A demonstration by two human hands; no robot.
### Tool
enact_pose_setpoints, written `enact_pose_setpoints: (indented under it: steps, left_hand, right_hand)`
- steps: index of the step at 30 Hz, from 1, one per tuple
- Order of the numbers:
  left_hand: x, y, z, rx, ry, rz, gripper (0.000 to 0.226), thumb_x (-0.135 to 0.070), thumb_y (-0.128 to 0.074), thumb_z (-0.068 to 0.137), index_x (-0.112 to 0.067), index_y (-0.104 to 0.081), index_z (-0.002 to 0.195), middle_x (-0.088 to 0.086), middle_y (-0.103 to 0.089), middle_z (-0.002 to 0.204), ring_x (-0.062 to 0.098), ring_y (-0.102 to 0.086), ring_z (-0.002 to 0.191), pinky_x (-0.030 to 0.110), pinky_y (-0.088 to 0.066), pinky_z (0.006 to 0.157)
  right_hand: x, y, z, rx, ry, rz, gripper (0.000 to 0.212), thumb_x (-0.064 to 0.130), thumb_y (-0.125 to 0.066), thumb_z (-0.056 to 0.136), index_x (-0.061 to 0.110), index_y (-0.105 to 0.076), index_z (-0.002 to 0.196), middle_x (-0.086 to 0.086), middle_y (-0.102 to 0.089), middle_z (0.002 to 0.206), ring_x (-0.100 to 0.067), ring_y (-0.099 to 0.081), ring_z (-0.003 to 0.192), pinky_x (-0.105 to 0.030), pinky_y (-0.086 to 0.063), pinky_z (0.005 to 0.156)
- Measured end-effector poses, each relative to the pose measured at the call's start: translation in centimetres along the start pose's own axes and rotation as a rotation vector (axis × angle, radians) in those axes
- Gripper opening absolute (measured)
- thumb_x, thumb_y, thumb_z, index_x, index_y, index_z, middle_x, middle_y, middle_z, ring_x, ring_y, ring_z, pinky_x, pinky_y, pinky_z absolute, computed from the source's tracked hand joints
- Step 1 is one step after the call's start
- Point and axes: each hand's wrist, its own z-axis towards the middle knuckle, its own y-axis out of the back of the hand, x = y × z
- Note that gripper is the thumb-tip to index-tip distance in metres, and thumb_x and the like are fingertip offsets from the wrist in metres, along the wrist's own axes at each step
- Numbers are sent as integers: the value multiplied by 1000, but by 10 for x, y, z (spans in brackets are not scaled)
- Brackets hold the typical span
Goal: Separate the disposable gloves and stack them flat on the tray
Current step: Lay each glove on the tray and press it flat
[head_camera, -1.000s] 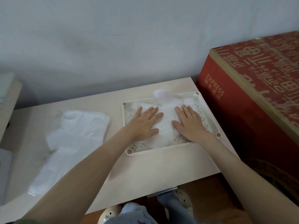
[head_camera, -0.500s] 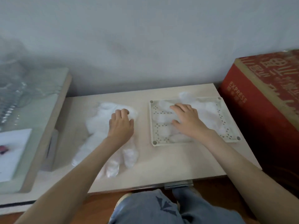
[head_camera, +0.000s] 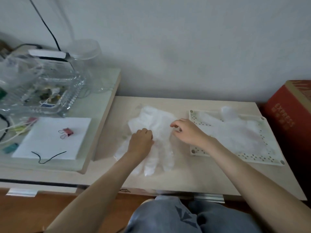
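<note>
A loose pile of clear disposable gloves (head_camera: pixel 158 125) lies on the pale table, fingers pointing toward me. My left hand (head_camera: pixel 141 142) rests on the pile's left part with its fingers curled into the plastic. At the pile's right edge, my right hand (head_camera: pixel 186 132) pinches the film between thumb and forefinger. To the right stands the white perforated tray (head_camera: pixel 252 159). Flattened gloves (head_camera: pixel 239 132) lie on it, with one glove end poking past its far rim.
A red cardboard box (head_camera: pixel 289 118) stands against the table's right side. On the left a raised shelf holds white paper (head_camera: pixel 50 137), a pink binder clip (head_camera: pixel 67 132), a glass dish (head_camera: pixel 50 98), a clear jar (head_camera: pixel 85 64) and cables. My knees (head_camera: pixel 168 216) are under the front edge.
My right hand has left the tray and crossed left to the loose pile, where it now pinches the plastic. My left hand stays on the pile. The view has swung left.
</note>
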Motion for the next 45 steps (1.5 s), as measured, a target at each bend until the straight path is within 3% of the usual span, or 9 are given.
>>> enact_pose_setpoints:
  steps: [5,12,19,25,30,33,36,39,45]
  left_hand:
    - [5,-1,1,-158,-35,-103,8,-13,-58,91,-6,-61,91,8,-61,95,30,-55,89,35,-38,75]
    - [-15,19,5,-467,-223,-346,9,-12,-63,87,-7,-59,81,4,-60,80,24,-54,72,34,-44,68]
    - [-39,26,10,-440,-470,-347,21,-28,-51,89,-12,-64,85,2,-60,93,20,-51,85,28,-37,78]
    - [-62,34,15,-335,-596,-390,25,-36,-53,88,-15,-65,96,-2,-61,111,17,-49,101,26,-33,88]
    - [-91,46,25,-328,24,-928,47,-44,-65,84,-15,-50,117,-5,-51,113,11,-47,106,26,-39,93]
    - [-99,49,47,28,254,-1254,89,-71,-70,63,-15,-43,127,-1,-50,125,12,-50,111,30,-43,93]
    - [-110,52,59,341,155,-1378,57,-56,-62,76,-17,-57,117,-7,-59,116,11,-52,112,28,-35,94]
    - [-131,50,71,325,47,-1517,12,-20,-57,93,-13,-65,90,-4,-70,89,12,-64,88,27,-41,85]
    - [-159,50,96,260,-3,-1401,16,-16,-54,95,-15,-57,80,-3,-71,78,13,-64,69,25,-45,72]
  right_hand:
    - [4,-1,2,-28,-88,149,26,27,-52,96,16,-62,117,0,-59,110,-12,-54,95,-22,-38,78]
    - [9,9,5,12,-364,885,48,58,-60,85,11,-62,95,-8,-67,88,-18,-65,78,-34,-55,76]
    - [12,33,-7,139,-266,1516,50,51,-64,75,12,-64,105,-4,-66,83,-19,-59,69,-30,-54,66]
    - [-6,46,-22,-42,-224,1453,11,13,-58,93,7,-64,101,-8,-70,83,-23,-67,77,-30,-58,64]
    - [-33,58,-41,-166,-208,1548,19,-1,-45,96,7,-62,91,-8,-71,79,-26,-72,82,-35,-60,74]
    - [-53,67,-55,-199,-206,1608,21,-2,-46,93,8,-63,87,-9,-71,80,-27,-71,88,-34,-60,73]
    - [-70,73,-66,-243,-234,1630,20,-2,-46,93,9,-62,87,-11,-71,83,-28,-72,89,-34,-60,76]
    - [-95,77,-74,-295,-237,1663,19,0,-48,93,9,-63,88,-10,-72,83,-26,-72,87,-32,-60,72]
    - [-150,76,-80,-417,-276,1729,17,1,-49,95,4,-64,90,-12,-73,82,-26,-71,85,-34,-60,72]
